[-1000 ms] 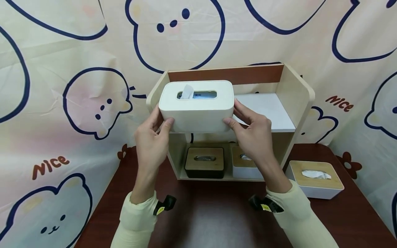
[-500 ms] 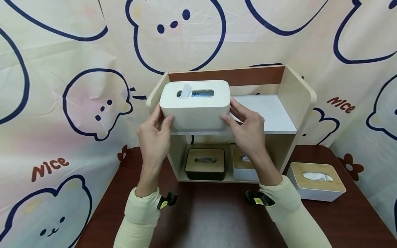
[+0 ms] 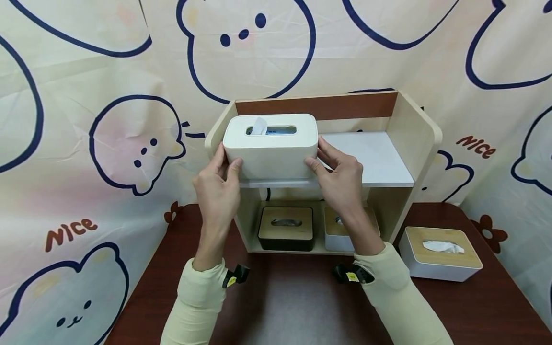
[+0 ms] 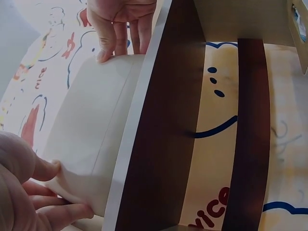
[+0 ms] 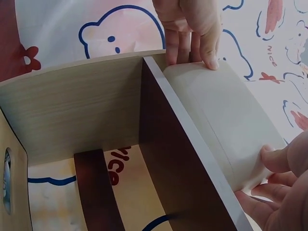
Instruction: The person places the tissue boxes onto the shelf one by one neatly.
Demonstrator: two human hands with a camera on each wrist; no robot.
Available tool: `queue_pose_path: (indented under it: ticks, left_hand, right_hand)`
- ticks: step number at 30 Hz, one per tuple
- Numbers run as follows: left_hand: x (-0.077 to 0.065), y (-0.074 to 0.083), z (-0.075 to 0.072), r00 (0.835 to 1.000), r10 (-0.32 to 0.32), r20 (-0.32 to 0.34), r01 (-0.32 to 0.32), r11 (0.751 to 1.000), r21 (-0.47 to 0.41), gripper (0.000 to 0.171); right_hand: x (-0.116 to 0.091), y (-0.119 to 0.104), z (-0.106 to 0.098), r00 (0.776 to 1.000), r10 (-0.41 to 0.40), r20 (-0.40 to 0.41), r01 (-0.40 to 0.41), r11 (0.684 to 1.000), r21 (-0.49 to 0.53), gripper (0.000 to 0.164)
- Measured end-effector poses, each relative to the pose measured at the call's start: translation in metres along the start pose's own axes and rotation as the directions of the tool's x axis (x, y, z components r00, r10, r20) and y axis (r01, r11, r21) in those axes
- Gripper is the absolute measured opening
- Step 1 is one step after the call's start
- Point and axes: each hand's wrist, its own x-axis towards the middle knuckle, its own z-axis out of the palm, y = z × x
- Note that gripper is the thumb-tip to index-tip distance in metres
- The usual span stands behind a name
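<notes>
A white tissue box (image 3: 271,163) with rounded edges stands over the left part of the rack's white upper shelf (image 3: 366,155). A tissue pokes out of its oval slot. My left hand (image 3: 219,189) grips its left end, thumb on the front face. At the other end my right hand (image 3: 340,182) holds it the same way. In both wrist views the tissue box (image 4: 94,115) lies along the shelf's edge (image 5: 192,139), with fingers at either end. Whether its whole base touches the shelf I cannot tell.
On the rack's lower level sit a black tissue box (image 3: 285,230) with a wooden lid and a white one (image 3: 338,239), partly behind my right forearm. Another wood-lidded white tissue box (image 3: 442,261) stands on the dark table (image 3: 293,306), right of the rack.
The white tissue box has moved back, away from me, over the upper shelf. Both hands have gone with it, and the right hand has shifted left in view.
</notes>
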Motion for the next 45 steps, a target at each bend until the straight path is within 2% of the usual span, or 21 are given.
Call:
queue_pose_path:
  ticks: [8, 19, 25, 36, 40, 45]
  left_hand:
    - [-0.001, -0.001, 0.001, 0.999, 0.039, -0.016, -0.038, 0.998, 0.041, 0.057]
    - [-0.004, -0.002, 0.003, 0.999, 0.034, -0.017, -0.032, 0.992, 0.123, 0.056]
    - [-0.007, -0.004, 0.005, 0.998, 0.053, -0.015, -0.05, 0.987, 0.155, 0.059]
    - [-0.01, -0.007, 0.006, 0.997, 0.077, -0.017, -0.074, 0.987, 0.139, 0.063]
    - [-0.011, -0.008, 0.004, 0.997, 0.073, -0.005, -0.072, 0.987, 0.141, 0.065]
    - [-0.014, -0.01, 0.003, 0.994, 0.102, 0.026, -0.105, 0.988, 0.115, 0.07]
  right_hand:
    - [0.0, 0.002, 0.002, 1.0, -0.003, -0.008, 0.003, 1.0, 0.0, 0.056]
    - [-0.002, 0.003, 0.004, 1.0, -0.015, -0.025, 0.015, 1.0, -0.016, 0.056]
    - [-0.003, 0.003, 0.004, 1.0, -0.006, -0.023, 0.005, 0.999, -0.041, 0.056]
    - [-0.005, 0.0, 0.005, 0.999, 0.033, -0.03, -0.034, 0.999, -0.024, 0.054]
    - [-0.007, 0.0, 0.004, 0.999, 0.033, -0.016, -0.033, 0.999, -0.025, 0.054]
    - [-0.009, 0.0, 0.003, 1.0, 0.027, 0.002, -0.027, 0.999, -0.033, 0.055]
